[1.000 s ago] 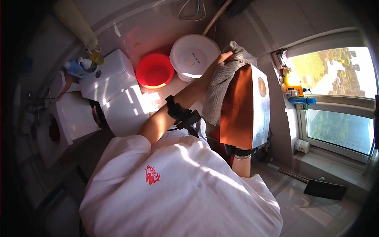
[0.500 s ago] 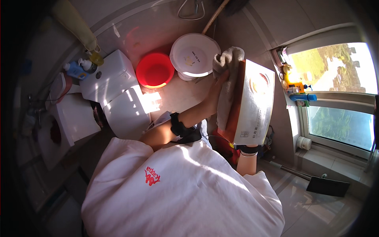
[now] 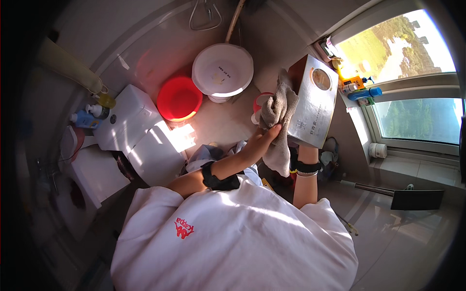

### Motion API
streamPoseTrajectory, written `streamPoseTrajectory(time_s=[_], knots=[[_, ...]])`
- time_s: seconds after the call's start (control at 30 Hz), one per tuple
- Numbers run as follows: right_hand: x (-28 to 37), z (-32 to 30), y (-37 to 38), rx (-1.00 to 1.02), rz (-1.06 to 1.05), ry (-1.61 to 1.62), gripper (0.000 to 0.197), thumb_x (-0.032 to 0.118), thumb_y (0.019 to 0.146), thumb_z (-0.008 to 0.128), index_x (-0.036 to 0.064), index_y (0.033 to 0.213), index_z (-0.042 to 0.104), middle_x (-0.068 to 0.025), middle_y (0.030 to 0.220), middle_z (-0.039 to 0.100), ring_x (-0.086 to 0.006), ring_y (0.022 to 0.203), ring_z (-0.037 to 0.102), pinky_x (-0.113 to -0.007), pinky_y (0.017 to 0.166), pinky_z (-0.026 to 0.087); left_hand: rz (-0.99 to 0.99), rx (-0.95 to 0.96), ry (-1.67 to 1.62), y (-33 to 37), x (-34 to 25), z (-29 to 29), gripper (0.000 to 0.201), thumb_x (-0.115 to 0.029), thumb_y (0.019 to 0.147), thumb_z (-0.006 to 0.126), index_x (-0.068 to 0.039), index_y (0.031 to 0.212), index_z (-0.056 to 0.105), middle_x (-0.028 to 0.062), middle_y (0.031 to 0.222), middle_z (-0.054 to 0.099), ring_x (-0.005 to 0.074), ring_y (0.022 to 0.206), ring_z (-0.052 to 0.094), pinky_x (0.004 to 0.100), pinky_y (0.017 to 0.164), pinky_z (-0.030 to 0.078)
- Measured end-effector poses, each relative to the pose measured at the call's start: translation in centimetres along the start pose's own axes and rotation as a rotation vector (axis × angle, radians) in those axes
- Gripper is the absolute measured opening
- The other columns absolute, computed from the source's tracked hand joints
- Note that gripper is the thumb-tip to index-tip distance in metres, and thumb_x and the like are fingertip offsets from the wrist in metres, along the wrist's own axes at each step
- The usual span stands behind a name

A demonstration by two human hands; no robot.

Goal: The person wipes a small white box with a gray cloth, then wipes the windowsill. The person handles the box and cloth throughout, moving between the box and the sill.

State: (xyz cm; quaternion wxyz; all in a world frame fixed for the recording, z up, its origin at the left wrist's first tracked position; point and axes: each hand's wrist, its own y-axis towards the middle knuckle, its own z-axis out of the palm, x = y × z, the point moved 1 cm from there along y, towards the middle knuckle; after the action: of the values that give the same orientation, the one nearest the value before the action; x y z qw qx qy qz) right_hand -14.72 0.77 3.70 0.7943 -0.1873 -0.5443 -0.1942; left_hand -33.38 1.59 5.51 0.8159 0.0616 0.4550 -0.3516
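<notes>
A grey-beige towel is bunched in my left hand, fingers closed on it. Its upper folds lie against the left side of a silver box, while its lower end hangs loose. The box has a round picture on its front and a reddish-brown side. It is held up at the right by my right hand, whose fingers are hidden behind it; only the wrist and forearm, with a black band and beaded bracelet, show below.
A red basin and a white basin stand ahead. A white toilet is at left, with bottles on its tank. More bottles line the windowsill at right. A black-headed squeegee lies at lower right.
My left hand and the towel have come lower and nearer, off the box's upper edge. The box has risen slightly and turned, showing more of its reddish-brown side. My view has shifted.
</notes>
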Motion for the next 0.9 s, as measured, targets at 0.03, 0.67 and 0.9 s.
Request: streamPoseTrajectory(time_s=[0.03, 0.67, 0.9], knots=[[0.0, -0.2, 0.0, -0.001, 0.003, 0.018, 0.021, 0.017, 0.091, 0.052, 0.0005, 0.102, 0.059, -0.0041, 0.093, 0.064, -0.0089, 0.081, 0.059, -0.022, 0.070, 0.046, 0.030, 0.032, 0.013, -0.1, -0.3, -0.1, 0.054, -0.036, 0.093, 0.052, 0.001, 0.130, 0.039, 0.0027, 0.115, 0.052, 0.0092, 0.104, 0.047, 0.0239, 0.090, 0.039], [-0.2, 1.5, -4.7, -0.199, -0.198, -0.772, 0.026, 0.012, 0.077, 0.068, -0.0040, 0.095, 0.060, -0.0111, 0.079, 0.067, -0.0120, 0.071, 0.063, -0.026, 0.066, 0.049, 0.170, 0.023, 0.131, 5.2, -1.3, -2.5, 0.042, -0.024, 0.089, 0.063, -0.003, 0.123, 0.048, 0.0014, 0.110, 0.056, 0.0109, 0.102, 0.050, 0.0251, 0.092, 0.037], [-0.8, 3.4, -7.1, -0.216, -0.116, -0.896, 0.023, 0.011, 0.077, 0.065, -0.0038, 0.094, 0.059, -0.0140, 0.071, 0.066, -0.0200, 0.060, 0.066, -0.029, 0.059, 0.050, 0.206, -0.152, 0.143, 7.4, -3.8, -3.4, 0.040, -0.028, 0.089, 0.061, -0.002, 0.119, 0.052, 0.0049, 0.110, 0.057, 0.0121, 0.101, 0.053, 0.0254, 0.088, 0.041]])
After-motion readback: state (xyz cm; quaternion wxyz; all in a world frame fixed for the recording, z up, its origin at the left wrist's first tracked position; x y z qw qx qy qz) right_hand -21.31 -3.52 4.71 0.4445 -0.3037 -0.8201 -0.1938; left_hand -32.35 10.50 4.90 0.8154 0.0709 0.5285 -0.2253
